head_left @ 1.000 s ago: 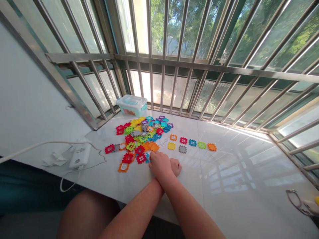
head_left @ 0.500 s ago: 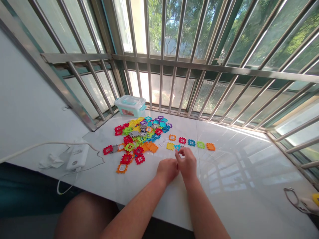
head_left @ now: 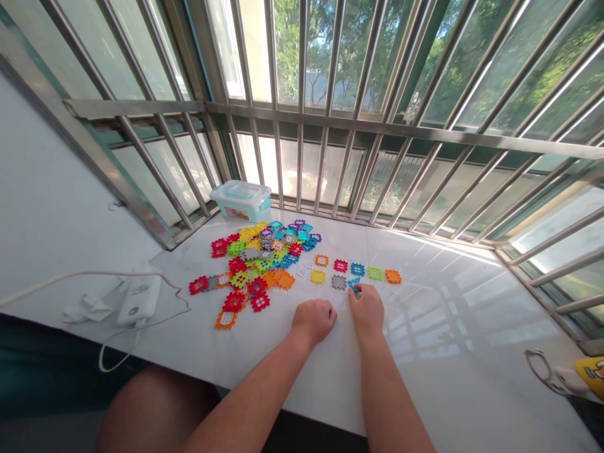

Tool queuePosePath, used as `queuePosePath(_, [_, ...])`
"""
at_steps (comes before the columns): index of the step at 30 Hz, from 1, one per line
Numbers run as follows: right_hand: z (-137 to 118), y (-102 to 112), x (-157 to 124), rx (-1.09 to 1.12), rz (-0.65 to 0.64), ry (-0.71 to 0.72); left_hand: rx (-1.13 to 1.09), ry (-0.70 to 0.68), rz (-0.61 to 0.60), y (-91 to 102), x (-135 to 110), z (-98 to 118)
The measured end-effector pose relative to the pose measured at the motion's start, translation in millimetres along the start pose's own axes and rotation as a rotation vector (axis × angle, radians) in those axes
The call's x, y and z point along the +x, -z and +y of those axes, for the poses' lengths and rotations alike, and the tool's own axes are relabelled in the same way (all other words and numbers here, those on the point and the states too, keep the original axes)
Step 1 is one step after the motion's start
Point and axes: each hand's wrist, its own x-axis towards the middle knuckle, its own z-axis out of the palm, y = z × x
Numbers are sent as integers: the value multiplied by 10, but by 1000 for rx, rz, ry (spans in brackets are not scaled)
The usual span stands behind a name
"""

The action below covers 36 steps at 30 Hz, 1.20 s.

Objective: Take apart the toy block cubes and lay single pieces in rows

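One near edge: the front of the white table (head_left: 448, 390) runs beneath both forearms (head_left: 264, 379), with a leg (head_left: 155, 409) below it on the left

Open room: glossy tabletop spreads wide on the right, as far as one looped object (head_left: 542, 371) and one yellow item (head_left: 589, 375), both hard to identify

Left hand (head_left: 315, 319): curled closed, low over the tabletop; whether anything is inside cannot be told

Right hand (head_left: 367, 310): thumb and finger pinch one bright blue piece (head_left: 353, 285), just right of the gray tile (head_left: 338, 282)

Front row: two square tiles, a yellow tile (head_left: 318, 277) and the gray, well separated

Back row: five, left to right, an orange tile (head_left: 321, 260), a red tile (head_left: 340, 265), a blue tile (head_left: 357, 269), a green tile (head_left: 375, 273) and a second orange tile (head_left: 393, 277)

Small white tiles (head_left: 308, 265): two, between the yellow tile and the heap

Power strip (head_left: 139, 301): one, at the left beside crumpled white scraps (head_left: 87, 308)

Heap (head_left: 259, 251): many overlapping coloured pieces, too tangled to count

Box (head_left: 241, 204): one, lidded, behind the heap in the corner; its contents cannot be made out

Metal bars (head_left: 300, 167): a long row along the far edge
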Motion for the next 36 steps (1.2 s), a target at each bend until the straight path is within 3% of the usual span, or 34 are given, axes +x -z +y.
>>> queuePosePath(5, [-43, 7, -32, -52, -19, 50, 2, -4, 5, -4, -1, -7])
queuePosePath(12, [-75, 5, -31, -142, -63, -17, 5, 3, -23, -3, 10, -5])
queuePosePath(27, [-63, -10, 30, -65, -51, -143, 17, -13, -3, -35, 15, -26])
queuePosePath(36, [-75, 8, -23, -45, -33, -100, 23, -14, 12, -41, 13, -22])
